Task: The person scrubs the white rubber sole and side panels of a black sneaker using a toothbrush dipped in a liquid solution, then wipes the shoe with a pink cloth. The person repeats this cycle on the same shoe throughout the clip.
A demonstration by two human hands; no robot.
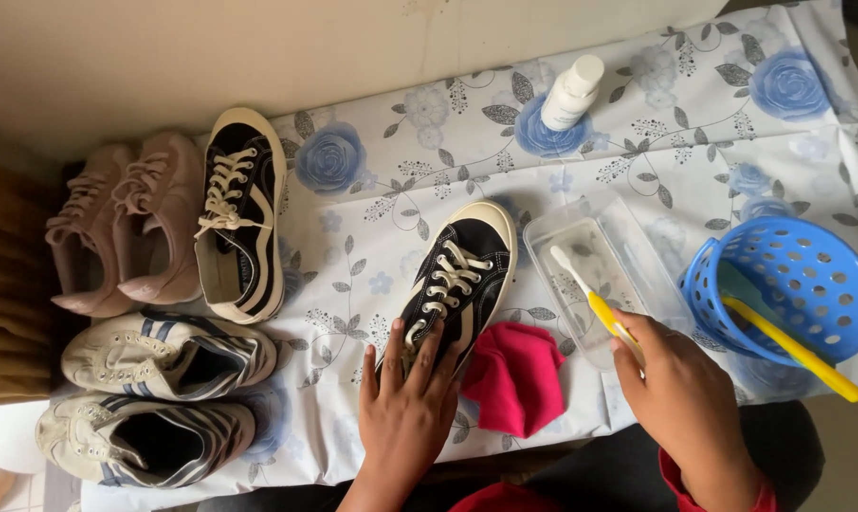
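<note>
Two hands at work over a floral cloth (694, 142). Left hand (405, 403) lies flat, fingers spread, on the heel of a black sneaker (457, 280), pinning it toe-away at the cloth's centre. Right hand (680, 389) grips a yellow toothbrush (590, 299), bristles dipped into a clear tray (628, 237) just beside the shoe. Red rag (514, 374) sits between the hands. Blue basket (799, 284) with a yellow tool stands right; white bottle (571, 92) beyond. Five other shoes (159, 313) wait left, apart.
</note>
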